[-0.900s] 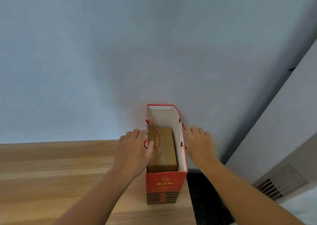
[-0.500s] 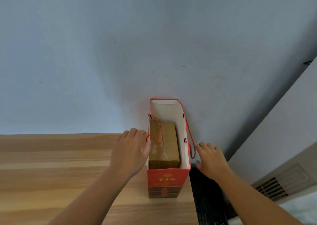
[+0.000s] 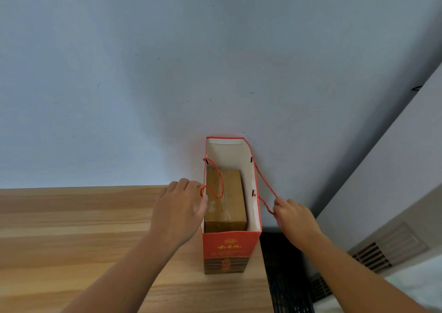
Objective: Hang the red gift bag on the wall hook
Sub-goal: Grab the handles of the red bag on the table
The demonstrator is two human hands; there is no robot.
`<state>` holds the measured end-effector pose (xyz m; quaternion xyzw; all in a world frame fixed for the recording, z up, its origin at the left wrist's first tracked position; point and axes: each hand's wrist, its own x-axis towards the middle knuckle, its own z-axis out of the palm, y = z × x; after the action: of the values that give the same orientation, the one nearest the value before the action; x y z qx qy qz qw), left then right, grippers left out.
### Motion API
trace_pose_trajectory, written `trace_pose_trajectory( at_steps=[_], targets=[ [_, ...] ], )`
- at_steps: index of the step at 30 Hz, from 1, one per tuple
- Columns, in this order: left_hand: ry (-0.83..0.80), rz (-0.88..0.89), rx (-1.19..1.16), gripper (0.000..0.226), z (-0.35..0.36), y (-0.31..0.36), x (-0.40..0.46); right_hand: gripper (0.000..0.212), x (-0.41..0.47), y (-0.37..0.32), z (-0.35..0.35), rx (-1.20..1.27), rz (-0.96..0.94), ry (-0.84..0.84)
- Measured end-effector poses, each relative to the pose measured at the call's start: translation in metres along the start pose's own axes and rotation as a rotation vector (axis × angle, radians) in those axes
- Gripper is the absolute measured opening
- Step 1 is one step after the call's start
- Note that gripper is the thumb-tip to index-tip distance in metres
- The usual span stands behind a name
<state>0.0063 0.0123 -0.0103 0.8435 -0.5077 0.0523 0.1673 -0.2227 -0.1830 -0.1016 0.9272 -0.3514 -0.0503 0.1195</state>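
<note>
The red gift bag (image 3: pixel 229 250) stands upright at the right end of the wooden table (image 3: pixel 83 241), its top open, with a brown box (image 3: pixel 226 200) inside. My left hand (image 3: pixel 181 212) lies against the bag's left wall, thumb at the left red cord handle (image 3: pixel 216 186), which droops into the bag. My right hand (image 3: pixel 295 217) pinches the right cord handle (image 3: pixel 265 186) and holds it out to the right of the bag. No wall hook is in view.
A pale wall (image 3: pixel 215 61) rises right behind the table. To the right, a second wall (image 3: pixel 382 169) with a vent grille (image 3: pixel 373 255) forms a corner. A dark gap (image 3: pixel 282 265) lies below the table's right edge.
My right hand has slid back along the bag's right side, caught the right cord handle and drawn it outward. My left hand has stayed at the left wall. The view has tilted upward.
</note>
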Motion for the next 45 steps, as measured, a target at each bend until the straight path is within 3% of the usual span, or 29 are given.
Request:
trace_pose_trajectory(
  at_steps=[5, 9, 14, 18, 23, 26, 29, 31, 34, 42, 45],
  targets=[
    [0.040, 0.065, 0.033, 0.035, 0.004, 0.006, 0.016, 0.016, 0.012, 0.035, -0.056, 0.005, -0.005, 0.235],
    [-0.024, 0.216, 0.172, 0.033, 0.008, 0.026, 0.044, 0.005, 0.020, 0.040, -0.118, 0.004, -0.155, 0.379],
    [-0.247, 0.309, 0.533, 0.033, 0.010, 0.050, 0.058, 0.034, 0.022, 0.012, -0.149, 0.025, -0.366, 0.426],
    [-0.313, 0.319, 0.697, 0.036, 0.016, 0.054, 0.057, 0.032, 0.024, 0.002, -0.147, 0.082, -0.402, 0.420],
    [-0.332, 0.307, 0.720, 0.028, 0.020, 0.044, 0.057, 0.031, 0.030, 0.008, -0.143, 0.113, -0.377, 0.465],
    [-0.337, 0.286, 0.547, 0.023, 0.019, 0.039, 0.059, 0.031, 0.033, 0.011, -0.141, 0.115, -0.372, 0.495],
    [-0.264, 0.115, -0.083, 0.031, 0.026, 0.032, 0.065, 0.021, 0.035, 0.012, -0.140, 0.117, -0.387, 0.512],
    [-0.225, -0.006, -0.524, 0.023, 0.017, 0.041, 0.067, 0.011, 0.037, 0.009, -0.141, 0.128, -0.415, 0.536],
    [-0.154, -0.066, -0.871, 0.015, -0.003, 0.062, 0.070, 0.006, 0.042, -0.001, -0.149, 0.160, -0.452, 0.565],
    [-0.070, 0.098, -0.877, 0.019, -0.038, 0.071, 0.073, 0.020, 0.050, -0.003, -0.171, 0.287, -0.387, 0.605],
    [-0.065, 0.135, -0.931, 0.033, -0.050, 0.075, 0.067, 0.012, 0.051, -0.007, -0.181, 0.357, -0.384, 0.590]
  ],
)
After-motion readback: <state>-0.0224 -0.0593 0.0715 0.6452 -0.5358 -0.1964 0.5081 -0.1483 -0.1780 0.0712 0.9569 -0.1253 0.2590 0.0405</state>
